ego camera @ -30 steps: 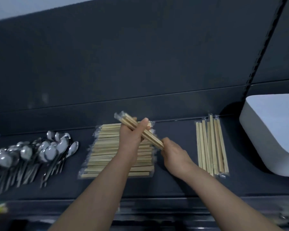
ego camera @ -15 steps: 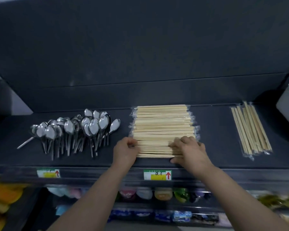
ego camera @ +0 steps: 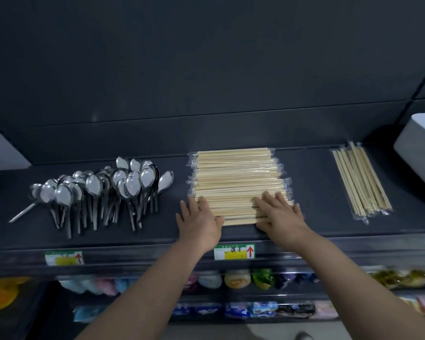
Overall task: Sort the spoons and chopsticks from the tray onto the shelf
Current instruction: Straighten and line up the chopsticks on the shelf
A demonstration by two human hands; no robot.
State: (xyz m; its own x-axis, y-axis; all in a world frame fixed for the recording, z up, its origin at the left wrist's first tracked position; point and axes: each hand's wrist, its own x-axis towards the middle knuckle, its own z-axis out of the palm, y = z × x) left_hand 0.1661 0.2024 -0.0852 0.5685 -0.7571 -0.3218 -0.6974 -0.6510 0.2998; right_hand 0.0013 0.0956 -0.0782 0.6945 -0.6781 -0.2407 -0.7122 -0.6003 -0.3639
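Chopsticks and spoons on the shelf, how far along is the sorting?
Done: spoons lie piled at the shelf's left, wrapped chopsticks stacked in the middle, a smaller bundle at the right. In hand: left hand and right hand press flat on the middle stack's near edge, apparently squaring it. Left: cannot tell; nothing unsorted shows.

Both arms reach forward and angle in a bit, forearms bare. The left hand (ego camera: 198,223) is palm down, fingers straight and slightly fanned, thumb sticking out to the right. The right hand (ego camera: 281,217) is pretty much the same deal: flat, fingers spread, pointing up-left. They're near each other, not touching.
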